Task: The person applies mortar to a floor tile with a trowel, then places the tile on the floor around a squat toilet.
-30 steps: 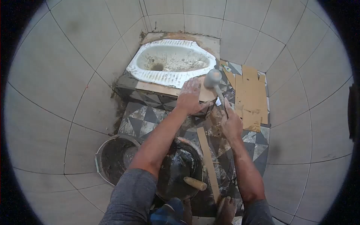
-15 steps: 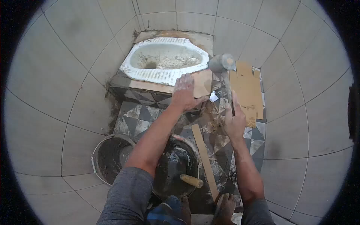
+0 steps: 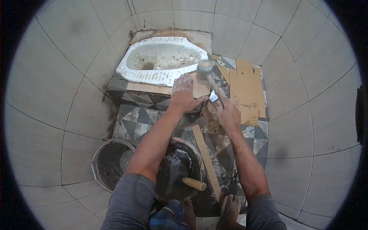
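Observation:
My left hand [image 3: 184, 94] lies flat, fingers spread, on a tan tile [image 3: 201, 87] set on the raised step in front of a white squat toilet pan [image 3: 163, 60]. My right hand [image 3: 227, 113] grips the handle of a rubber mallet [image 3: 206, 68]. The mallet's grey head is down at the tile's far right corner, close beside my left fingers.
Tan tile pieces [image 3: 245, 90] lie on the patterned floor [image 3: 138, 117] to the right. A narrow tile strip [image 3: 206, 159] lies between my arms. A mortar pan with a wooden-handled trowel [image 3: 193, 184] and an empty bucket [image 3: 109, 163] sit near my knees. Tiled walls close in all around.
The mallet head rose up to the right half a second ago, then came down left onto the tile's corner. My left hand stayed pressed on the tile.

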`<state>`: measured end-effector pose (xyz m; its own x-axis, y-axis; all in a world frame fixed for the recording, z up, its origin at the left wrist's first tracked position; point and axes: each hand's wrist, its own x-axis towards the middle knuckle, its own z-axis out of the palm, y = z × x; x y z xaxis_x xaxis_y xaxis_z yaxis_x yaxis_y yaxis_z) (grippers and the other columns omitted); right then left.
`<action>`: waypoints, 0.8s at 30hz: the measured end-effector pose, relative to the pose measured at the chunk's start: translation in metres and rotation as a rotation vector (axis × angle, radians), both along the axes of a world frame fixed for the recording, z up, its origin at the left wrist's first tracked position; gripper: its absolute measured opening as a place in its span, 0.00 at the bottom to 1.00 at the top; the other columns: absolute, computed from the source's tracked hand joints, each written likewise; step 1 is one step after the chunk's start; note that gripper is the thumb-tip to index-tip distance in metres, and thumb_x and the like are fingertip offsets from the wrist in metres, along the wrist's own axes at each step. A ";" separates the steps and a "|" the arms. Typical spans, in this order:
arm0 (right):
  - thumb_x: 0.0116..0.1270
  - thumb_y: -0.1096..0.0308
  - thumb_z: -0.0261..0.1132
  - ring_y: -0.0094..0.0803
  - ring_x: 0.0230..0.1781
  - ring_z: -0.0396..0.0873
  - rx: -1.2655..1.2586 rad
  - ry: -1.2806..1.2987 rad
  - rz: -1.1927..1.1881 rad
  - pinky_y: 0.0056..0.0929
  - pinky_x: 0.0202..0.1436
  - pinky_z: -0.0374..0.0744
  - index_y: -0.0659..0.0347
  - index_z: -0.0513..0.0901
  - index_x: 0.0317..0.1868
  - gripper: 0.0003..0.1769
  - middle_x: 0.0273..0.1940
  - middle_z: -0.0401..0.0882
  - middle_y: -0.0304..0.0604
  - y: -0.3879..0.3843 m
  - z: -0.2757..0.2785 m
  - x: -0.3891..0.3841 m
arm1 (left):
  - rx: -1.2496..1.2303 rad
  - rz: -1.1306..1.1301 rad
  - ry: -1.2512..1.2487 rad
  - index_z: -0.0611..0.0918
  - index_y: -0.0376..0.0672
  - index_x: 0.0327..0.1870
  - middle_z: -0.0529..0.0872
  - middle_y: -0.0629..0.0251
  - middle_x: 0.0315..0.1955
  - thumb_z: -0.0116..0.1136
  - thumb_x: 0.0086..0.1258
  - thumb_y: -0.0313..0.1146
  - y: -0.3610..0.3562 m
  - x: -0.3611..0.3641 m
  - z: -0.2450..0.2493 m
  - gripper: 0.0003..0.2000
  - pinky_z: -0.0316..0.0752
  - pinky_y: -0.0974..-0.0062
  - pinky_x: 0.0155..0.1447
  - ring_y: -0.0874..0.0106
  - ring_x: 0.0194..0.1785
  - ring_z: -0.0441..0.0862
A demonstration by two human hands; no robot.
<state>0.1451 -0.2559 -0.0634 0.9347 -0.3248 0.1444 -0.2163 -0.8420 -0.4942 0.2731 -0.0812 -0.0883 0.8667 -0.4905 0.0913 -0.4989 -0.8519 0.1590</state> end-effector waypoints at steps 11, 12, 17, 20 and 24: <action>0.82 0.59 0.52 0.67 0.49 0.85 0.052 0.116 -0.013 0.62 0.55 0.82 0.32 0.69 0.81 0.29 0.50 0.83 0.66 0.008 0.006 -0.005 | 0.046 -0.023 0.021 0.59 0.32 0.84 0.54 0.45 0.86 0.47 0.69 0.80 -0.003 -0.001 0.008 0.58 0.37 0.53 0.90 0.53 0.90 0.44; 0.82 0.59 0.52 0.67 0.49 0.85 0.057 0.117 -0.035 0.62 0.55 0.82 0.32 0.69 0.81 0.29 0.50 0.83 0.66 0.009 0.015 -0.008 | 0.051 -0.045 0.022 0.59 0.32 0.84 0.54 0.45 0.86 0.47 0.69 0.80 -0.002 -0.002 0.003 0.58 0.37 0.53 0.90 0.53 0.90 0.44; 0.83 0.59 0.51 0.65 0.52 0.85 0.080 0.080 -0.021 0.61 0.57 0.82 0.31 0.69 0.80 0.28 0.51 0.83 0.63 0.008 0.011 -0.017 | 0.050 -0.039 -0.041 0.56 0.31 0.85 0.52 0.44 0.86 0.45 0.70 0.81 -0.006 0.004 0.002 0.59 0.38 0.51 0.90 0.51 0.89 0.46; 0.80 0.57 0.57 0.62 0.52 0.84 0.189 0.050 -0.044 0.57 0.58 0.81 0.33 0.70 0.81 0.30 0.55 0.83 0.60 0.009 0.024 -0.023 | 0.063 -0.037 -0.018 0.57 0.30 0.84 0.53 0.43 0.85 0.46 0.71 0.80 -0.002 -0.002 0.003 0.58 0.40 0.51 0.89 0.50 0.89 0.47; 0.82 0.55 0.55 0.62 0.50 0.85 0.126 -0.038 -0.016 0.60 0.53 0.81 0.33 0.68 0.81 0.29 0.49 0.82 0.59 -0.002 0.013 -0.017 | 0.010 -0.135 0.019 0.57 0.29 0.84 0.53 0.41 0.85 0.45 0.75 0.75 0.011 0.012 0.002 0.55 0.41 0.51 0.89 0.49 0.89 0.46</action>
